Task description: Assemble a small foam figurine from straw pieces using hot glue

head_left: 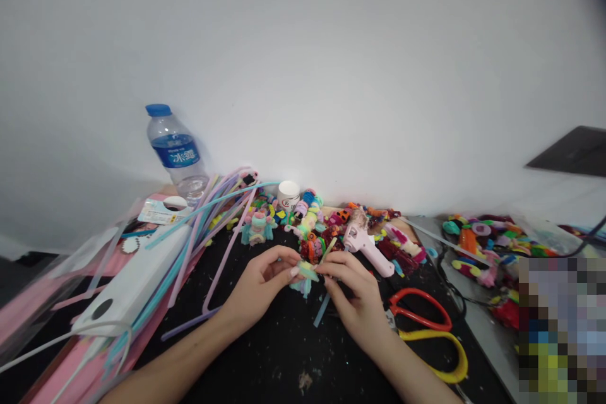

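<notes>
Black counter [265,360] littered with scraps, bare dark room only in front of the wrists; along its left edge a white box [137,281] under long pastel pipe cleaners [208,227]. Water bottle [176,154] by the wall, blue label with white characters, not readable; pink glue gun [367,246] and red-yellow scissors [426,328] right. Left hand [258,290] and right hand [357,297], fingertips pinched together on 1 small pastel fuzzy craft piece [307,274] above counter centre.

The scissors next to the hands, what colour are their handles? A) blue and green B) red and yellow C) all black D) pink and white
B: the scissors lie on the dark table beside the right hand, with one red loop and one yellow.
</notes>
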The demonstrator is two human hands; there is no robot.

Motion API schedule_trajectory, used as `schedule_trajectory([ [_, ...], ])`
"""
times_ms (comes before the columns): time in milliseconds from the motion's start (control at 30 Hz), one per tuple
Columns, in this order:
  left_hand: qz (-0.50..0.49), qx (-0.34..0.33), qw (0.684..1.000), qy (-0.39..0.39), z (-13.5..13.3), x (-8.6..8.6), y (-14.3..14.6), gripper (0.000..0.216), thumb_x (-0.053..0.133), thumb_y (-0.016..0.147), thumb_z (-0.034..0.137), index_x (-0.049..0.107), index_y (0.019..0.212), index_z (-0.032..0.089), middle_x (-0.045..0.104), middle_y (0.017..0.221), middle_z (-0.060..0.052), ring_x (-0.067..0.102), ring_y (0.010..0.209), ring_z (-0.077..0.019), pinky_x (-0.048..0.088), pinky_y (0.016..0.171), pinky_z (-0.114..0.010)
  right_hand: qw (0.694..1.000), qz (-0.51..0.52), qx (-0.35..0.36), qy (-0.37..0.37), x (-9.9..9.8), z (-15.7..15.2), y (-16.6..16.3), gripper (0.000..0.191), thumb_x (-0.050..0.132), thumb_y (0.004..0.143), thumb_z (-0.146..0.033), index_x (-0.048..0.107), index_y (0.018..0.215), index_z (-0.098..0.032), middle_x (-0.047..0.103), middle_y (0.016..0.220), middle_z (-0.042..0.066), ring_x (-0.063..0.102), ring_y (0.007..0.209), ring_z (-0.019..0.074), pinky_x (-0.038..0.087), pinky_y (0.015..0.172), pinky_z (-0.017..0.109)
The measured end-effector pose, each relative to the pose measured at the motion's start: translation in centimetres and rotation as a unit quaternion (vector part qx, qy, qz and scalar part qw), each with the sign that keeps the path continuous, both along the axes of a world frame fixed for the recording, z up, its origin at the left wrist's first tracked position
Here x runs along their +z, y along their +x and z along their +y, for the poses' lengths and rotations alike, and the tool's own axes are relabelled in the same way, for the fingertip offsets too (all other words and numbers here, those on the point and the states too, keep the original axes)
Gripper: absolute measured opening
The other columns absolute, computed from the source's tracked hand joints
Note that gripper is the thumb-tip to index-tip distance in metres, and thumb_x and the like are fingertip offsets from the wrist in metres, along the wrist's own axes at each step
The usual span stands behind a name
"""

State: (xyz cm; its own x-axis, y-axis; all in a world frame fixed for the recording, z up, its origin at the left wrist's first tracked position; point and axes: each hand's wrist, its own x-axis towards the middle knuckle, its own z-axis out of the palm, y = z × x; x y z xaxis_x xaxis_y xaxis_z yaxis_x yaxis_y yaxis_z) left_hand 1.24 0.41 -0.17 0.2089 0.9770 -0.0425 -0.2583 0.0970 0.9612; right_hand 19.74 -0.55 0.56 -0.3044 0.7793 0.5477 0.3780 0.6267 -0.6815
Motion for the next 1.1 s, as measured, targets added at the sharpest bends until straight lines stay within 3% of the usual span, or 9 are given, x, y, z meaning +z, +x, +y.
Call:
schedule_trajectory([
  [133,-0.023,0.006,1.0,-0.007,0.14,-0.3,-0.2,0.011,0.069,0.074,0.02,0.065,0.084,0.018,0.064,0.083,-0.001,0.061,0.082,-0.0172,0.051,0.077,-0.029,0.999,-0.029,-0.011,0.023,-0.03,-0.14,0.07,0.027,0.051,0.084,-0.013,0.059,0.108,-0.021,0.058,0.104,0.009,0.057,0.097,0.0198,0.049,0.083,0.035],
  [333,-0.051,0.0,0.998,-0.041,-0.03,-0.43,-0.25,0.012,0.069,0.075,0.02,0.063,0.085,0.019,0.062,0.085,0.001,0.06,0.083,-0.013,0.051,0.079,-0.025,0.995,-0.058,-0.021,0.082,-0.51,0.06,0.08,0.031,0.057,0.083,-0.009,0.058,0.111,-0.022,0.061,0.104,0.008,0.057,0.096,0.0186,0.049,0.083,0.033],
  [767,-0.074,-0.029,0.993,-0.084,-0.1,-0.5,-0.15,0.015,0.07,0.075,0.02,0.061,0.087,0.018,0.06,0.087,0.003,0.062,0.079,-0.0096,0.052,0.077,-0.022,0.997,-0.026,-0.006,0.066,-0.13,-0.01,-0.18,0.028,0.058,0.081,-0.004,0.06,0.103,-0.02,0.067,0.096,0.006,0.06,0.088,0.0168,0.05,0.078,0.03],
  [933,-0.049,-0.034,0.997,-0.043,-0.01,-0.7,-0.13,0.016,0.069,0.076,0.022,0.06,0.089,0.019,0.06,0.086,0.002,0.06,0.082,-0.0109,0.05,0.079,-0.024,0.999,-0.009,-0.017,0.045,-0.34,-0.03,-0.1,0.023,0.057,0.082,-0.006,0.062,0.099,-0.021,0.068,0.088,0.004,0.061,0.079,0.016,0.051,0.07,0.028],
  [1100,0.033,-0.029,0.997,0.066,0.0,-0.76,-0.25,0.017,0.066,0.077,0.018,0.061,0.093,0.02,0.061,0.089,0.0,0.059,0.084,-0.0129,0.049,0.077,-0.023,0.999,0.017,-0.025,0.017,-0.45,0.04,-0.04,0.021,0.056,0.083,-0.009,0.063,0.099,-0.022,0.067,0.085,0.004,0.061,0.078,0.0163,0.05,0.07,0.029],
])
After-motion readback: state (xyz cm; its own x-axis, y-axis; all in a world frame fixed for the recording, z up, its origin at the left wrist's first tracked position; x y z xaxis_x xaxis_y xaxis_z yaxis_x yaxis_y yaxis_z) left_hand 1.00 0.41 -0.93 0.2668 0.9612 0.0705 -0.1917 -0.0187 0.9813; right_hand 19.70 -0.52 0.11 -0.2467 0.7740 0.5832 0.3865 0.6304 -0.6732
